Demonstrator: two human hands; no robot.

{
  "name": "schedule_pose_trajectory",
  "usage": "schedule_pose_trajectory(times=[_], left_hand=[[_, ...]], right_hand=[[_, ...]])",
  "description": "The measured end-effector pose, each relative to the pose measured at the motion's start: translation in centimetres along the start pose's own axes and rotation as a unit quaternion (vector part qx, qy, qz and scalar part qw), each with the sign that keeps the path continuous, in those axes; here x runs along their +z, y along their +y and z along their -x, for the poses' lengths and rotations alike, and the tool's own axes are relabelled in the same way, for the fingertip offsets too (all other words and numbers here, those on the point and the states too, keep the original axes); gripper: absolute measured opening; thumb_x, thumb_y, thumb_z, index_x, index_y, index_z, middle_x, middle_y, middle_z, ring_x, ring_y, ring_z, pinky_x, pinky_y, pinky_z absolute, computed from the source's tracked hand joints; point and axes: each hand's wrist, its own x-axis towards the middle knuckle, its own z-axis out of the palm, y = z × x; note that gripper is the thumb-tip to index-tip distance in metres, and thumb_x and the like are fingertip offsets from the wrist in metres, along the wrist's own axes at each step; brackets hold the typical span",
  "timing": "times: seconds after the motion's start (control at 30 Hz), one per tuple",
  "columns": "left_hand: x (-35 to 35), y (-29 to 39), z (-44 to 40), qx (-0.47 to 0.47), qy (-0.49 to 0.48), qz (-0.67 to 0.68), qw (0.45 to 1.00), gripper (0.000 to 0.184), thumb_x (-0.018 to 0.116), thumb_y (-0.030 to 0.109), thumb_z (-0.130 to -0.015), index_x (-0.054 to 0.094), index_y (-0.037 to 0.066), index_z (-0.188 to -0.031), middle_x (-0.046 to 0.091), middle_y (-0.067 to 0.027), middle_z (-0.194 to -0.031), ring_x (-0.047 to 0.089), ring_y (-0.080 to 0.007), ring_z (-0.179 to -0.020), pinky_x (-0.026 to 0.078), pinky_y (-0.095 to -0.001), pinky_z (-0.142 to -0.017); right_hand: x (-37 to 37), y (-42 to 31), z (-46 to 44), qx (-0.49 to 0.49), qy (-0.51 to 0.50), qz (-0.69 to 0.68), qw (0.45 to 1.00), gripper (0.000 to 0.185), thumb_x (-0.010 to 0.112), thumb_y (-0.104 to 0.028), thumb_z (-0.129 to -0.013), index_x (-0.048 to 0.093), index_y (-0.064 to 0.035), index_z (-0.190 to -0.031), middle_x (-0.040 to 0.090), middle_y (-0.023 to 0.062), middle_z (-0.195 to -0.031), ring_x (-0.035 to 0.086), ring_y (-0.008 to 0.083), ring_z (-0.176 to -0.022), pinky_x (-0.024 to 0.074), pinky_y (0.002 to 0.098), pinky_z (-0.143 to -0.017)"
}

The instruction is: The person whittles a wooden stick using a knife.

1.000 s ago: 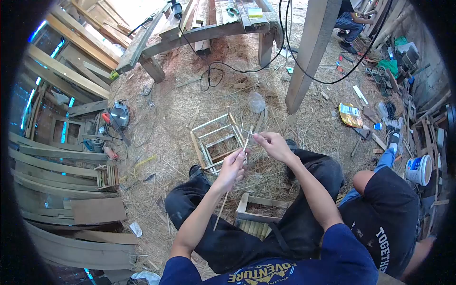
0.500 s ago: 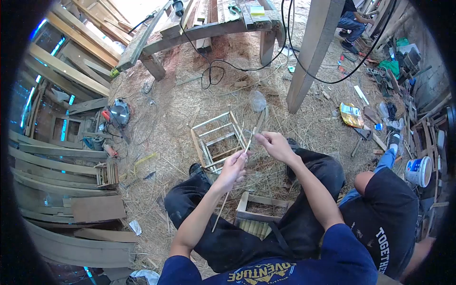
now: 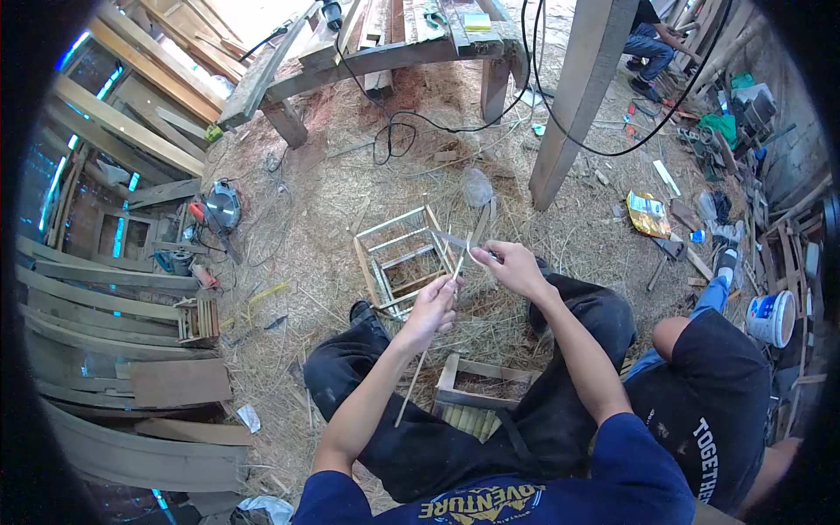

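Observation:
My left hand [image 3: 430, 312] is closed around a thin bamboo strip [image 3: 409, 388], whose lower end slants down toward my lap. In my right hand [image 3: 514, 269] is a knife with a dark handle; its blade [image 3: 450, 238] points left, across the upper part of the strip. Whether the edge touches the strip I cannot tell. Just beyond my hands, a small open wooden frame [image 3: 365, 264] stands on the floor. Between my legs sits a second wooden frame [image 3: 449, 374] with a row of bamboo slats.
Shavings cover the floor. A wooden post [image 3: 582, 109] rises ahead on the right, near a bench [image 3: 385, 58] with a hanging black cable [image 3: 455, 129]. A circular saw [image 3: 223, 206] lies left. One person [image 3: 700, 411] sits close on my right; another [image 3: 649, 48] crouches farther off.
The knife has turned in my right hand, so its blade now reaches farther left and up, with more handle showing. My left hand stays nearly in place with the strip.

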Motion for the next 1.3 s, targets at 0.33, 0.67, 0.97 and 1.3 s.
schedule_pose_trajectory(times=[0.33,0.67,0.97,1.3], left_hand=[[0.0,-0.9,-1.9,0.015,0.017,0.019,1.0,0.025,0.042,0.029,-0.109,0.054,0.009,-0.116,0.03,0.0088,-0.062,0.026,-0.0023,-0.045,0.023,-0.0222,-0.041],[2.7,-2.0,-1.5,-0.012,-0.02,-0.013,1.0,0.023,0.04,0.028,-0.109,0.054,0.009,-0.112,0.029,0.008,-0.063,0.025,-0.003,-0.046,0.022,-0.0221,-0.042],[4.0,-0.9,-1.6,0.014,-0.031,0.021,0.999,0.024,0.044,0.031,-0.108,0.054,0.01,-0.114,0.027,0.0088,-0.064,0.024,-0.0025,-0.047,0.02,-0.0209,-0.042],[4.8,-0.3,-1.3,0.016,-0.06,0.065,0.996,0.021,0.044,0.031,-0.108,0.052,0.013,-0.114,0.029,0.0079,-0.066,0.023,-0.0024,-0.045,0.018,-0.0217,-0.04]], right_hand=[[-0.2,-1.3,0.9,-0.208,0.084,0.154,0.962,0.034,0.073,-0.031,-0.083,0.064,-0.0189,-0.113,0.069,0.0086,-0.068,0.068,0.0277,-0.06,0.0512,0.0406,-0.055],[0.3,-0.4,0.4,-0.115,0.132,0.007,0.985,0.021,0.071,-0.024,-0.09,0.067,-0.0107,-0.106,0.066,0.0119,-0.089,0.068,0.0339,-0.078,0.0506,0.043,-0.063],[-0.4,-1.2,0.2,-0.112,0.241,-0.001,0.964,0.021,0.067,-0.002,-0.078,0.069,-0.0055,-0.099,0.068,0.0068,-0.099,0.068,0.0295,-0.083,0.0527,0.0357,-0.07],[-0.7,-0.9,-1.0,-0.029,0.247,-0.149,0.957,0.017,0.064,-0.02,-0.097,0.07,-0.0042,-0.092,0.067,0.003,-0.087,0.06,0.0143,-0.071,0.0453,0.0306,-0.062]])
